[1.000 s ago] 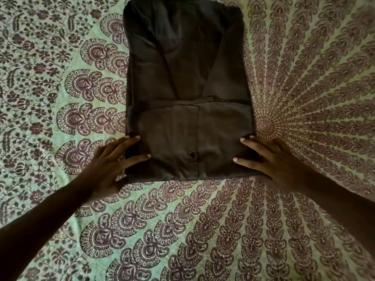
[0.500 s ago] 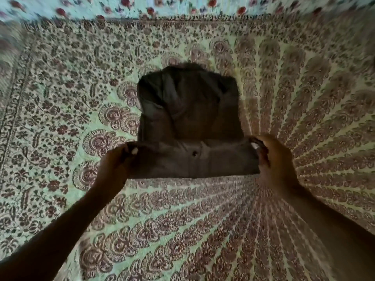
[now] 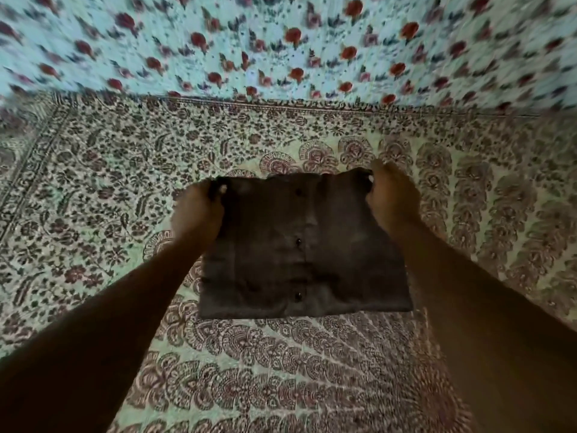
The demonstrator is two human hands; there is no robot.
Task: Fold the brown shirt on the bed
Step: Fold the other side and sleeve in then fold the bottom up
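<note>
- The shirt (image 3: 304, 248) lies on the bed (image 3: 93, 189) as a squarish folded block, buttons up the middle, just above the centre of the view.
- The left hand (image 3: 198, 214) sits at the block's 10 o'clock corner – its fingers curl around the far edge and pinch the cloth.
- The right hand (image 3: 392, 195) is at the 2 o'clock corner, fingers curled over the same far edge and gripping it.
- Both forearms run in from 7 and 5 o'clock, flanking the shirt.
- The near edge at 6 o'clock lies flat on the patterned sheet.
- A light blue cloth (image 3: 281, 42) with red flowers – blurred – fills the 12 o'clock band beyond the sheet's border.
</note>
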